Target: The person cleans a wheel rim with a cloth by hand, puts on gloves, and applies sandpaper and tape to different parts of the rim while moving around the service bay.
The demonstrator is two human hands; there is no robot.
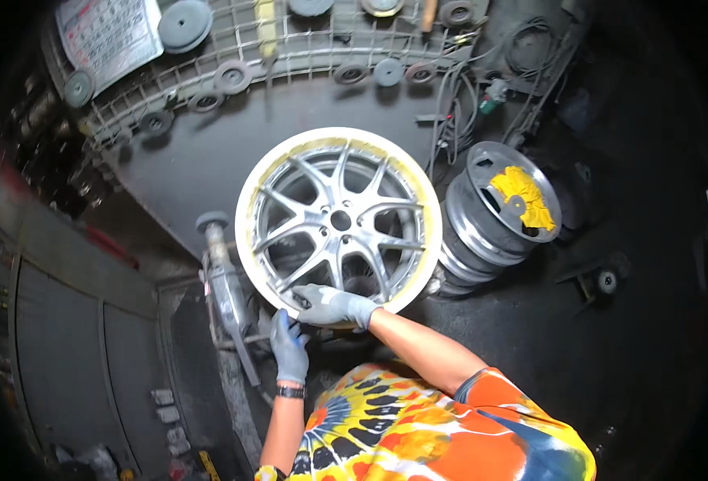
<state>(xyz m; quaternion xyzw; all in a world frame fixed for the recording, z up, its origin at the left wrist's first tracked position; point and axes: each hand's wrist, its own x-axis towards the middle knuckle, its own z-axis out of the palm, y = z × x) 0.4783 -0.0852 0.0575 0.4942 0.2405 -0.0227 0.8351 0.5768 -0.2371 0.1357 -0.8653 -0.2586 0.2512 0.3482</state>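
Note:
A large silver alloy wheel (316, 215) with split spokes lies face up before me. Its rim is pale, with a yellowish band around the inner side. My right hand (334, 306), in a grey glove, rests over the near left part of the rim, fingers curled together. Whatever they may hold is hidden. Just below it, my left hand (290, 353), also gloved, reaches up to the rim's outer edge. Its fingers are stretched, with the thumb apart. A small white patch shows between the two hands, too small to make out.
More wheels (494, 216) are stacked at the right, a yellow cloth (524, 199) on top. Left of my wheel stands a metal power tool (225, 293). Behind the dark bench (185, 172), grinding discs (232, 76) hang on a wire rack. Cables (458, 112) dangle at the back right.

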